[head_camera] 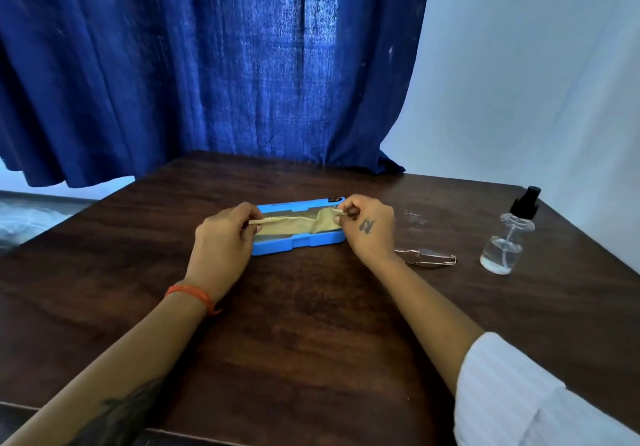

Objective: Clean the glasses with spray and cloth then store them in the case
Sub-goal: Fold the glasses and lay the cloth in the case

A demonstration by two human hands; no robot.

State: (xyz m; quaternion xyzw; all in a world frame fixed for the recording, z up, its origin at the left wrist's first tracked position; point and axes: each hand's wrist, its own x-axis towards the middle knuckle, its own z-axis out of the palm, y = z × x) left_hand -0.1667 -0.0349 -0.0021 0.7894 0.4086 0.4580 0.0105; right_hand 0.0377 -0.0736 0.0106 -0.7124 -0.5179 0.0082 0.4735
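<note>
the glasses (427, 257) are seen lying folded on the dark wooden table (311, 324), just beside the right wrist on its outer side, with their long axis running roughly left to right. they are reached most readily by the right hand (369, 227); the left hand (221, 234) is set well apart from them, across the blue case (298, 243). the spray bottle (509, 237) is stood further out to the right, near the glasses but not touching them. a tan cleaning cloth (304, 223) is held stretched between the two hands, above the open case. each end is pinched between thumb and fingertips, so both hands are closed narrowly on the cloth and nothing else is held. cleaning is judged not yet begun: a hand would have to be freed before the glasses could be picked up.
</note>
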